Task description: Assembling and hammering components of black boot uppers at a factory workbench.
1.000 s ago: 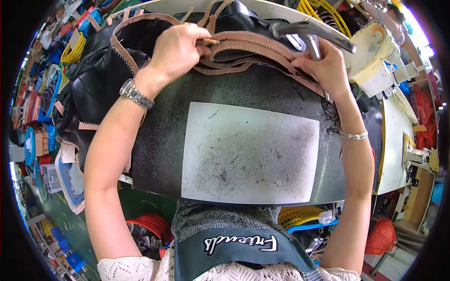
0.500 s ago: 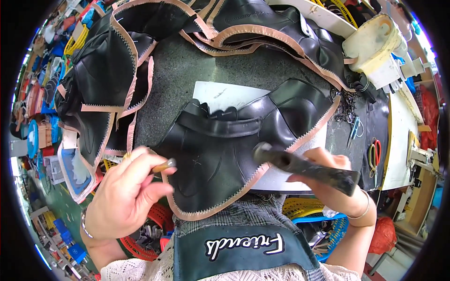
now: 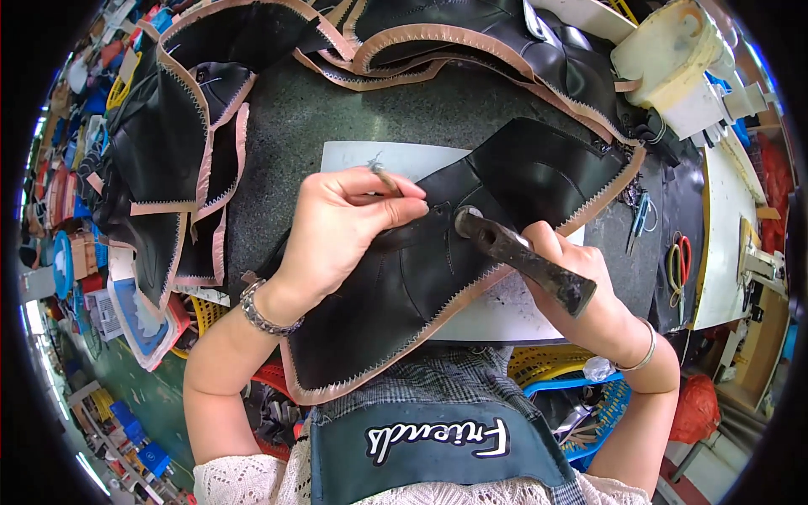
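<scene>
My right hand (image 3: pixel 581 269) is closed round a hammer, its dark metal head (image 3: pixel 526 252) above a black leather shoe-upper piece (image 3: pixel 379 295). The hammer's handle is hidden in my grip. Between thumb and fingers, my left hand (image 3: pixel 337 227) pinches a short thin rod (image 3: pixel 385 178) with a frayed-looking end. That hand rests over the leather, left of the hammer's round face; the rod's lower end is hidden. Pinkish tape with zigzag stitching edges the leather, which lies slanted across a white board (image 3: pixel 353 156).
More black, tape-edged uppers (image 3: pixel 160 143) are heaped to the left and far side of the dark table (image 3: pixel 286 126). At right lie blue-handled snips (image 3: pixel 641 220), red-handled scissors (image 3: pixel 677 269) and a stained white tub (image 3: pixel 661 67). Baskets (image 3: pixel 581 412) stand below the near edge.
My left hand has moved up and right, bringing the rod over the leather. The leather has turned and flattened, its right end shifting right. The hammer has moved slightly left and up.
</scene>
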Demonstrator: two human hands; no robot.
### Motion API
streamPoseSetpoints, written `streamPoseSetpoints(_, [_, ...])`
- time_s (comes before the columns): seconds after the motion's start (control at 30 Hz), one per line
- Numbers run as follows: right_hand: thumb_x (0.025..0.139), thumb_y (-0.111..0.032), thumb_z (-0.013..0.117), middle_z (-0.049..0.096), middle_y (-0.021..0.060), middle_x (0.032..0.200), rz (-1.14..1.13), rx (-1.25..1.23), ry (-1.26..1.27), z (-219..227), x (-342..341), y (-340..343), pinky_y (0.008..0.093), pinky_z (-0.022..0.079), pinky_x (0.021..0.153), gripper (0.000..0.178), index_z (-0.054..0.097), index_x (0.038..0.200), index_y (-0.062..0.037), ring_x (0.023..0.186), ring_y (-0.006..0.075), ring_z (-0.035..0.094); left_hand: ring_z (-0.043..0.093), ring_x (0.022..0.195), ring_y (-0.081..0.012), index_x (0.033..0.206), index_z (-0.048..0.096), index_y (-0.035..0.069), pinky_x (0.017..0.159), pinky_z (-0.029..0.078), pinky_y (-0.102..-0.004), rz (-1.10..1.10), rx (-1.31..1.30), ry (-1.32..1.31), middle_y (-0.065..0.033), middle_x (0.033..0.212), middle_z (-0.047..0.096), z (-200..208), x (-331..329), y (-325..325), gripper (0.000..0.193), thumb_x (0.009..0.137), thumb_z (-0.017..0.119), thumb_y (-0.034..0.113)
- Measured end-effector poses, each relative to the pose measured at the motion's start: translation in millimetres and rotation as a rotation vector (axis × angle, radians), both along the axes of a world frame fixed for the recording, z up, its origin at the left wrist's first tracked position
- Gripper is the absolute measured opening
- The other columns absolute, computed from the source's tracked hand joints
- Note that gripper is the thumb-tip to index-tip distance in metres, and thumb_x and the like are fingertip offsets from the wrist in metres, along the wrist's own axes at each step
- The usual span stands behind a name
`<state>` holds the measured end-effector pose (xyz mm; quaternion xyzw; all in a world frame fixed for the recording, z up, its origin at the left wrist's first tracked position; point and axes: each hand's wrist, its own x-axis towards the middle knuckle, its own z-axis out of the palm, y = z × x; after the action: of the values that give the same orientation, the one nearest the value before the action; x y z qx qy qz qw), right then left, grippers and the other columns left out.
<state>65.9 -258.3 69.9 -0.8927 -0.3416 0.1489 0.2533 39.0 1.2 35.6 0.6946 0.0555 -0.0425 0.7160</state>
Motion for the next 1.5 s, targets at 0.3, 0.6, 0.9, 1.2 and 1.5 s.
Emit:
streamPoseSetpoints(0.3, [0.076, 0.004, 0.063, 0.056, 0.0172, 0.07, 0.026, -0.037, -0.02, 2, 2, 1, 0.0463, 0.046, 0.053, 0.028, 0.046, 0.098, -0.0037, 0.064, 0.0413, 0.059, 0.064, 0.075, -0.0078, 0.091, 0.07, -0.002, 0.069, 0.054, -0.0203, 0.035, 0.022, 0.068, -0.0045, 0.082, 0.069, 0, 7, -10, 0.007, 0.085, 0.068, -0.001])
streamPoseSetpoints(0.6, [0.078, 0.003, 0.064, 0.057, 0.017, 0.072, 0.036, -0.061, -0.004, 4, 5, 0, 0.0451, 0.047, 0.054, 0.026, 0.046, 0.096, -0.004, 0.066, 0.0412, 0.06, 0.065, 0.07, -0.0111, 0.086, 0.068, -0.002, 0.066, 0.054, -0.0229, 0.095, 0.062, 0.067, -0.0059, 0.078, 0.068, -6, 8, -15, 0.002, 0.084, 0.067, -0.002])
streamPoseSetpoints(0.9, [0.08, -0.018, 0.074, 0.063, 0.0157, 0.09, -0.232, -0.29, -0.187, 75, 22, -1, 0.0367, 0.053, 0.061, 0.034, 0.063, 0.107, -0.0015, 0.067, 0.0236, 0.064, 0.06, 0.061, -0.0235, 0.086, 0.065, 0.0, 0.055, 0.047, -0.031, 0.04, 0.7, -0.478, -0.0127, 0.072, 0.064, -5, -1, -28, 0.013, 0.076, 0.071, -0.005])
streamPoseSetpoints(1.2, [0.085, -0.006, 0.066, 0.058, 0.0156, 0.079, 0.116, 0.007, -0.358, 59, 27, 3, 0.0357, 0.041, 0.058, 0.019, 0.06, 0.099, 0.0045, 0.063, 0.0306, 0.051, 0.066, 0.078, -0.0117, 0.093, 0.063, -0.006, 0.074, 0.057, -0.0249, 0.049, 0.082, 0.052, -0.0076, 0.088, 0.068, -6, 11, -17, 0.005, 0.089, 0.061, -0.002])
streamPoseSetpoints(1.5, [0.09, -0.007, 0.068, 0.057, -0.0014, 0.078, -0.304, 0.391, -0.346, 90, 26, 17, 0.0185, 0.037, 0.061, 0.011, 0.058, 0.093, -0.0015, 0.068, 0.0038, 0.046, 0.065, 0.07, -0.0107, 0.092, 0.067, -0.001, 0.06, 0.052, -0.0277, 0.01, 0.6, -0.383, -0.0078, 0.078, 0.069, -5, 7, -26, 0.011, 0.082, 0.069, -0.003])
